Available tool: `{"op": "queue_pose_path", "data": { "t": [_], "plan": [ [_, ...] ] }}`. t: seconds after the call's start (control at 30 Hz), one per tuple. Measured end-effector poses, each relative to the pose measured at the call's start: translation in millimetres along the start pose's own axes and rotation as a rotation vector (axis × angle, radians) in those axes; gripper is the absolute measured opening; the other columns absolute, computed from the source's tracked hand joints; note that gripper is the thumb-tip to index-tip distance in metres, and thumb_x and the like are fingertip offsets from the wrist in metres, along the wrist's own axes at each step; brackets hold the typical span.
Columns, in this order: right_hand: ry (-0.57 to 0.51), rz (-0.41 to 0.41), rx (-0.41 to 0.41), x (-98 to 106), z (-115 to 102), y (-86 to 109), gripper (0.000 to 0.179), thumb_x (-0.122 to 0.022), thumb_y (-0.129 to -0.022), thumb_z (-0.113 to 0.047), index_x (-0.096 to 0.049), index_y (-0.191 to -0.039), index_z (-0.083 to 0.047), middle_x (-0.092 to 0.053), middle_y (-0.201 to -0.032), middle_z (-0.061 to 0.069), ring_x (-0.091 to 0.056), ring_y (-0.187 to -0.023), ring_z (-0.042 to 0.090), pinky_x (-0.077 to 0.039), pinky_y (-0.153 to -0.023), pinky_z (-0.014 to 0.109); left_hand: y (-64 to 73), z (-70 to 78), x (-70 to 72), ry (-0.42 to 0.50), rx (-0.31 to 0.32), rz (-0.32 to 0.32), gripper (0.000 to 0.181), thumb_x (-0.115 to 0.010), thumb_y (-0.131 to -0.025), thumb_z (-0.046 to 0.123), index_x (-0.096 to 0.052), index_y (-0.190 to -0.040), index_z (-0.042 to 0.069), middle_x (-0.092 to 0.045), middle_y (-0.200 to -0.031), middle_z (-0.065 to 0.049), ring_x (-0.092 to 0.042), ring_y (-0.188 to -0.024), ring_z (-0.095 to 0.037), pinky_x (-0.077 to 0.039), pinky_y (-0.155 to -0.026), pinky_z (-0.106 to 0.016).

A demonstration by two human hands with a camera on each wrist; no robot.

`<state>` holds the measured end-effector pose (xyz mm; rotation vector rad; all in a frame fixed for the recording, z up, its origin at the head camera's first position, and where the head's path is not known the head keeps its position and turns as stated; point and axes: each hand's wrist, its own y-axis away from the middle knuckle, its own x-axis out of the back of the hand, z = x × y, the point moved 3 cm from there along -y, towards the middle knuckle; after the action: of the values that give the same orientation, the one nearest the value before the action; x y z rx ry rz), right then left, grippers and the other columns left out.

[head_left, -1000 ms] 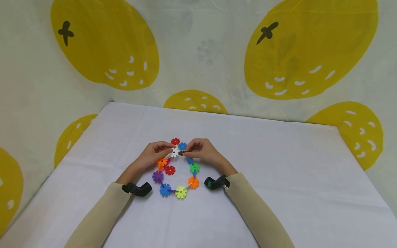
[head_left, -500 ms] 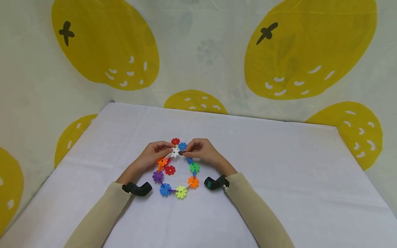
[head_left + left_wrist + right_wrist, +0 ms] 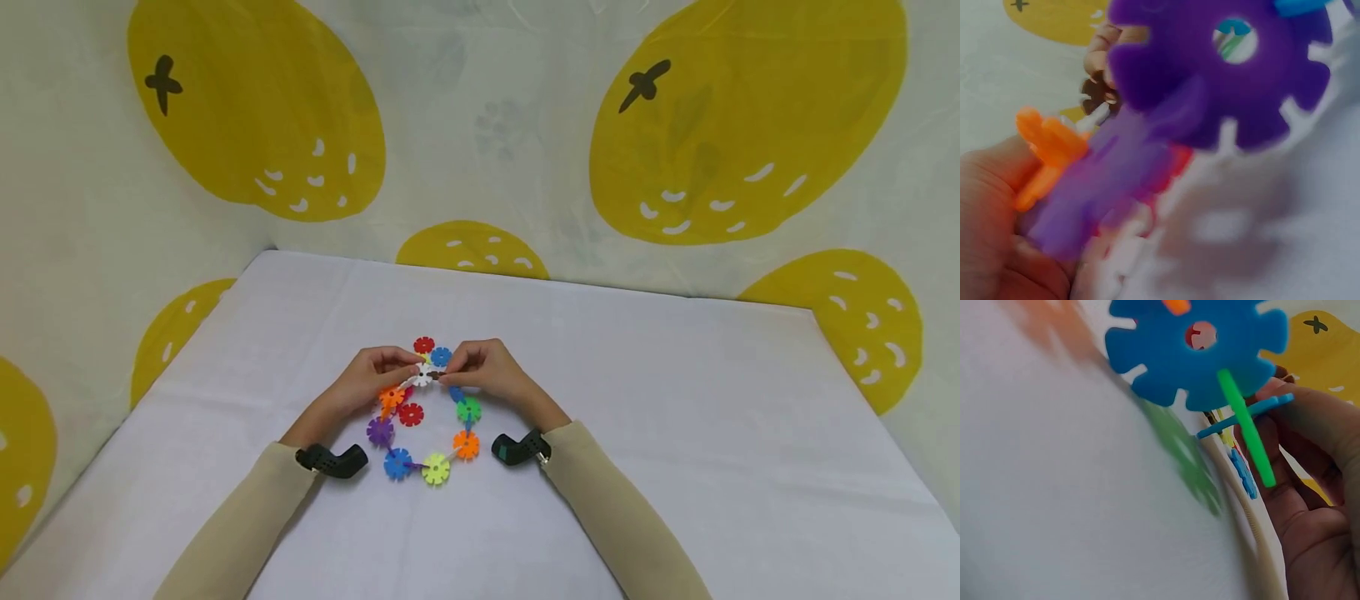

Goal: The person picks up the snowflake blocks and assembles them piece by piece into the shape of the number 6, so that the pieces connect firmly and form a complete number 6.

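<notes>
Two notched, flower-shaped discs are held by pinched fingertips: a white disc (image 3: 422, 375) in the left hand (image 3: 371, 377), a brown disc (image 3: 438, 377) in the right hand (image 3: 489, 368). The discs are met at the far side of a ring-shaped chain (image 3: 398, 464) of coloured discs; whether they are interlocked cannot be told.

Just beyond the fingers, a red disc (image 3: 423, 344) and a small blue disc (image 3: 441, 357) are seen close together. A second red disc (image 3: 410, 414) is enclosed by the ring, near its left side. The chain's near part is flanked by black devices — a left wrist camera (image 3: 333, 461) and a right wrist camera (image 3: 517, 450).

In the left wrist view, the fingers are partly blocked by a blurred purple disc (image 3: 1235, 81); in the right wrist view, a large blue disc (image 3: 1197, 369) and a green piece (image 3: 1249, 434) are shown before the hand.

The white table (image 3: 675, 433) is bounded behind by a wall cloth (image 3: 465, 125) printed with yellow fruit. Its left edge is set nearer the hands than its right — the broadest stretch is found rightward.
</notes>
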<state>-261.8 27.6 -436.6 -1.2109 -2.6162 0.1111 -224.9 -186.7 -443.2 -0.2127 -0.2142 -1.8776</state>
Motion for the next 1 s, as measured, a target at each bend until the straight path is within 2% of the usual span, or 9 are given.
{"op": "queue_pose_path", "data": {
  "t": [0.17,0.3,0.47,0.63,0.73,0.87,1.0],
  "plan": [
    [0.02,0.028,-0.012,-0.8,0.9,-0.2,0.009,-0.077,-0.081,0.001,-0.069,-0.085,0.004,-0.07,-0.08,0.004,-0.063,-0.069,0.012,-0.054,-0.067,0.022,1.4,2.2,-1.7,-0.035,0.002,0.007,0.03,-0.065,-0.095,0.02,-0.066,-0.118,0.0,-0.069,-0.109,-0.013,-0.064,-0.088,-0.017,-0.052,-0.078,-0.018],
    [0.031,0.05,-0.01,-0.1,1.5,-1.9,0.01,-0.075,-0.083,0.0,-0.068,-0.089,0.004,-0.07,-0.084,0.007,-0.067,-0.074,0.013,-0.056,-0.073,0.026,0.0,0.8,-0.7,-0.084,0.01,0.005,0.032,-0.062,-0.097,0.022,-0.066,-0.121,0.002,-0.068,-0.114,-0.013,-0.063,-0.093,-0.017,-0.051,-0.08,-0.018],
    [0.077,0.056,-0.036,2.4,4.9,-4.4,0.014,-0.072,-0.084,0.002,-0.067,-0.097,0.005,-0.067,-0.093,0.012,-0.063,-0.082,0.015,-0.055,-0.077,0.024,-1.6,-1.0,1.2,-0.083,0.013,-0.004,0.032,-0.061,-0.098,0.022,-0.065,-0.121,0.001,-0.068,-0.109,-0.011,-0.06,-0.089,-0.017,-0.051,-0.078,-0.018],
    [0.204,0.114,-0.109,6.1,10.0,-8.4,0.019,-0.072,-0.087,-0.005,-0.069,-0.106,-0.002,-0.062,-0.097,0.009,-0.055,-0.084,0.016,-0.048,-0.074,0.021,-1.6,0.8,2.2,-0.072,0.008,-0.003,0.03,-0.061,-0.097,0.022,-0.066,-0.118,0.001,-0.068,-0.103,-0.008,-0.058,-0.086,-0.018,-0.05,-0.076,-0.019],
    [0.29,0.135,-0.136,5.8,10.4,-12.4,0.027,-0.074,-0.087,-0.012,-0.071,-0.112,-0.005,-0.059,-0.098,0.008,-0.052,-0.083,0.016,-0.045,-0.073,0.021,-0.6,1.6,2.5,-0.075,0.026,0.0,0.03,-0.062,-0.097,0.022,-0.066,-0.117,0.001,-0.069,-0.102,-0.009,-0.058,-0.086,-0.019,-0.05,-0.074,-0.019],
    [0.388,0.128,-0.167,3.9,9.6,-17.4,0.038,-0.077,-0.085,-0.017,-0.069,-0.121,-0.006,-0.055,-0.096,0.008,-0.049,-0.078,0.015,-0.04,-0.069,0.022,-0.4,1.3,2.2,-0.076,0.043,-0.011,0.033,-0.062,-0.097,0.024,-0.066,-0.12,0.001,-0.069,-0.109,-0.011,-0.06,-0.093,-0.02,-0.051,-0.078,-0.018],
    [0.443,0.111,-0.185,3.1,8.6,-19.9,0.038,-0.077,-0.085,-0.017,-0.069,-0.12,-0.005,-0.051,-0.092,0.008,-0.046,-0.075,0.016,-0.036,-0.066,0.023,-2.3,0.0,2.1,-0.071,0.045,-0.021,0.034,-0.061,-0.097,0.026,-0.066,-0.121,0.001,-0.068,-0.112,-0.012,-0.06,-0.098,-0.021,-0.051,-0.082,-0.019]
  ]
}}
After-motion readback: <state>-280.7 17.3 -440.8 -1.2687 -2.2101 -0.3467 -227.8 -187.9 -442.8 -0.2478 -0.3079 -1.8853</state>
